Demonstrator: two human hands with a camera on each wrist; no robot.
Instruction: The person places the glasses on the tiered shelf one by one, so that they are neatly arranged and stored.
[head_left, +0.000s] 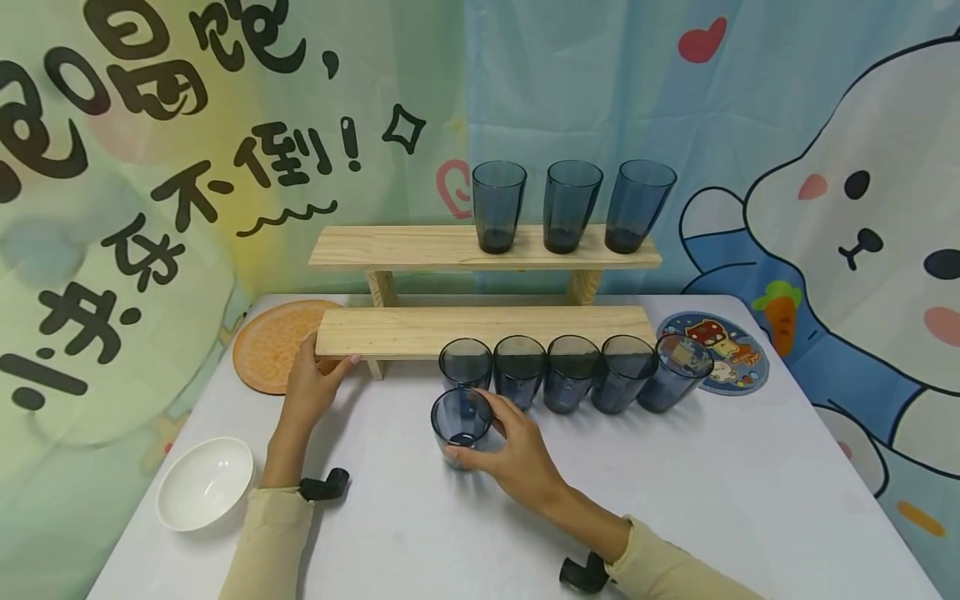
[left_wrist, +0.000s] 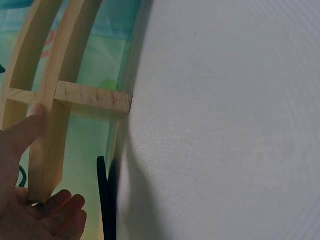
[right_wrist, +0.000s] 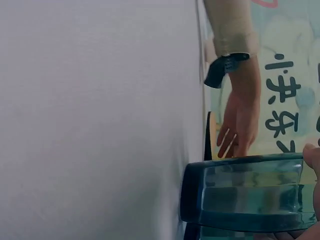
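My right hand (head_left: pixel 517 458) grips a blue drinking glass (head_left: pixel 459 417) around its side, in front of a row of several like glasses (head_left: pixel 572 375). In the right wrist view the held glass (right_wrist: pixel 250 192) has its base at or just above the white table; I cannot tell which. My left hand (head_left: pixel 310 387) holds the left end of the lower board of a two-step wooden shelf (head_left: pixel 480 329). The left wrist view shows the thumb against that board (left_wrist: pixel 50 135) and the fingers around its end. Three more blue glasses (head_left: pixel 573 204) stand upright on the upper board's right half.
An orange round mat (head_left: pixel 281 346) lies behind my left hand. Nearer, at the table's left edge, is a white bowl (head_left: pixel 206 483). A blue patterned round mat (head_left: pixel 738 358) lies at the back right, partly behind the row's last glass. A printed curtain (head_left: pixel 600 83) hangs behind the table.
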